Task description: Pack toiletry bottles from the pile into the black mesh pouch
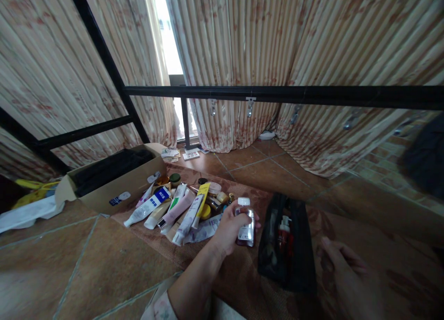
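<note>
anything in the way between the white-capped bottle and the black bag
Nothing visible: between the capped bottle and the black bag show only fingertips of the left hand and brown mat. Inside the bag's opening is a red pump bottle.

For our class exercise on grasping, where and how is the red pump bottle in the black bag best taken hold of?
Probably by the pale pump top, from above: the red bottle sits between the sides of the black bag, with its top exposed in the opening.
</note>
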A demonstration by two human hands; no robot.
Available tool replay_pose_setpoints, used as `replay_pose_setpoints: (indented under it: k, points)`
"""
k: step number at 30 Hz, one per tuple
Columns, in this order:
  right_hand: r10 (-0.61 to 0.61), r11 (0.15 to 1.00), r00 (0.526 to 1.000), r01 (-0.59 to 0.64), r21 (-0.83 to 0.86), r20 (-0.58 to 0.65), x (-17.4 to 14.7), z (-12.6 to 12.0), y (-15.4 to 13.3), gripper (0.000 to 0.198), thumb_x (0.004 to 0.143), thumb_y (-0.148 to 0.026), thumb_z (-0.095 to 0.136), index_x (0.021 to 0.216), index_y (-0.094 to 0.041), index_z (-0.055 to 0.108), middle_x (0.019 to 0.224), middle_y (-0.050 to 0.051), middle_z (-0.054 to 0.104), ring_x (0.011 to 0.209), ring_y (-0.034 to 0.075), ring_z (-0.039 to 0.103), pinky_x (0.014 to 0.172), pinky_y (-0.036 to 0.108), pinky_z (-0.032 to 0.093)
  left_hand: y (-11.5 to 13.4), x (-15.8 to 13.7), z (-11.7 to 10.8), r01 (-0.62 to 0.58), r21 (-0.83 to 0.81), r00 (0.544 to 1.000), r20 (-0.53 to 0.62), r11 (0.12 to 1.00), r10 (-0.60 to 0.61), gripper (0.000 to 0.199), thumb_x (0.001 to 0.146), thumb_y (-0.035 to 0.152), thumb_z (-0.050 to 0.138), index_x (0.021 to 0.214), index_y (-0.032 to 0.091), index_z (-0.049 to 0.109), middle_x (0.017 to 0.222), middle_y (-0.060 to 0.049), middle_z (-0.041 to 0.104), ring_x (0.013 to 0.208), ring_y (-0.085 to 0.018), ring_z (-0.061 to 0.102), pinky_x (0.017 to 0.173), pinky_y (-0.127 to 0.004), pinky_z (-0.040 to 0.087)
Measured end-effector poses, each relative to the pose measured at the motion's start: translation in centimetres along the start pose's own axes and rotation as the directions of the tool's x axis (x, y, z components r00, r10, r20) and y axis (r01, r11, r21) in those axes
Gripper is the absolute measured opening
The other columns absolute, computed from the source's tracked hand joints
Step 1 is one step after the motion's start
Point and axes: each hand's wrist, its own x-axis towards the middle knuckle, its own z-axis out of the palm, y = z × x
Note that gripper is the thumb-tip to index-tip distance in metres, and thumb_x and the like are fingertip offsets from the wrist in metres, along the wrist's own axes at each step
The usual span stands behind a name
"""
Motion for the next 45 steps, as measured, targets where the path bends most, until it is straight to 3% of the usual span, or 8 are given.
replay_pose_setpoints:
  k: [6,11,22,37,45]
  points:
    - [-0.094,0.994,0.995,0.093,-0.063,-0.015,-0.1,0.2,-0.1,0.039,0.072,-0.053,0.07,0.061,-0.02,0.053,0.047,-0.007,0.041,0.044,0.008,0.036,0.041,0.022,0.027,0.0,0.3,-0.1,-0.01,0.033,1.0,0.008,0.999,0.01,0.037,0.055,0.015,0.07,0.089,0.017,0.055,0.076,-0.002,0.068,0.062,-0.017,0.066,0.055,-0.023,0.047]
    - [-0.106,0.993,0.994,0.107,-0.04,0.005,0.4,0.1,0.6,0.038,0.071,-0.054,0.071,0.069,-0.019,0.058,0.053,-0.005,0.049,0.047,0.01,0.043,0.043,0.023,0.032,0.0,0.4,-0.1,-0.016,0.067,1.0,0.018,0.998,0.015,0.034,0.055,0.014,0.071,0.085,0.017,0.055,0.078,-0.002,0.069,0.061,-0.016,0.065,0.056,-0.023,0.047]
    - [-0.054,0.999,0.998,0.054,0.0,0.008,0.3,0.1,0.2,0.037,0.067,-0.052,0.074,0.068,-0.02,0.057,0.056,-0.004,0.054,0.047,0.01,0.045,0.041,0.023,0.031,-0.1,0.3,-0.2,-0.007,0.07,1.0,0.018,0.998,0.005,0.037,0.054,0.016,0.077,0.084,0.017,0.055,0.075,-0.001,0.068,0.061,-0.015,0.065,0.057,-0.023,0.046]
    - [-0.014,1.0,1.0,0.013,-0.008,-0.027,0.0,0.3,-0.3,0.036,0.067,-0.05,0.075,0.064,-0.019,0.056,0.051,-0.006,0.046,0.047,0.009,0.041,0.044,0.022,0.031,-0.6,0.6,-0.6,-0.014,0.104,1.0,0.027,0.994,0.012,0.048,0.051,0.03,0.089,0.08,0.017,0.054,0.068,0.002,0.063,0.057,-0.013,0.062,0.051,-0.02,0.042]
    - [-0.01,1.0,1.0,0.01,-0.01,-0.024,-0.1,0.2,-0.1,0.035,0.069,-0.051,0.074,0.067,-0.02,0.056,0.051,-0.006,0.048,0.044,0.009,0.041,0.041,0.023,0.029,-0.5,0.5,-0.3,0.03,0.094,0.999,-0.03,0.995,-0.027,0.048,0.051,0.034,0.089,0.078,0.018,0.052,0.065,0.004,0.062,0.053,-0.012,0.062,0.052,-0.022,0.045]
